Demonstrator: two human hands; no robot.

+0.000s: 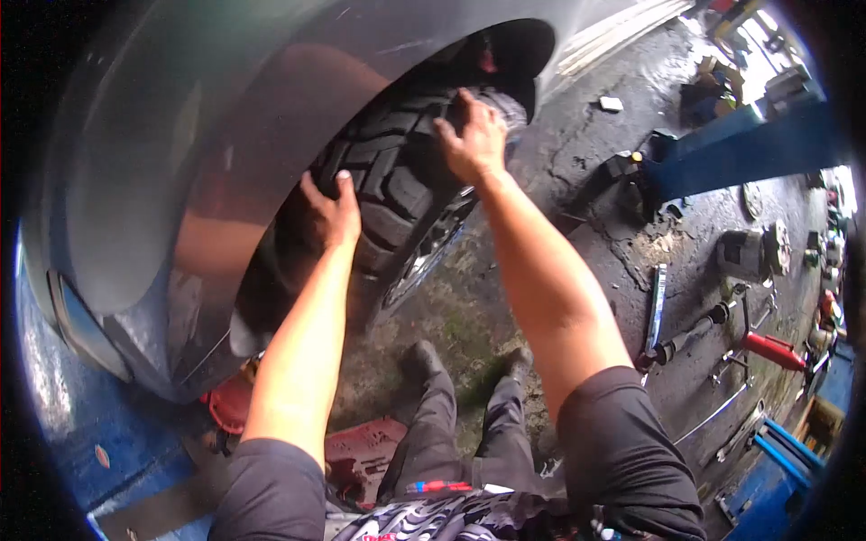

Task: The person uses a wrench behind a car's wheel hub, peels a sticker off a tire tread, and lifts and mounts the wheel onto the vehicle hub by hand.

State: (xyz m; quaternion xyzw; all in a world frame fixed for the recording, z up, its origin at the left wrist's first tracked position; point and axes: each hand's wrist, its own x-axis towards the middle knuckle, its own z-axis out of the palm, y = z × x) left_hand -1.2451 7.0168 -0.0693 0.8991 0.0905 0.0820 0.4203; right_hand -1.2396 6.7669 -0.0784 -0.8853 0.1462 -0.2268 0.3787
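A black tire (388, 180) with chunky tread blocks sits in the wheel arch of a grey car (244, 117). My left hand (336, 215) is at the tire's near left part, thumb raised and fingers apart; some of its fingers are in shadow. Farther up the tread, my right hand (478, 144) has its fingers spread over the tire. Whether either palm presses firmly cannot be made out. Part of the spoked rim (428, 248) shows on the tire's right side, and the arch hides the tire's inner side.
A blue lift arm (740, 149) reaches in from the right. On the stained floor lie a strut (690, 335), a red cylinder-shaped tool (774, 352), a blue-labelled bar (657, 307) and several hand tools. A red tray-like piece (365, 451) is beside my legs.
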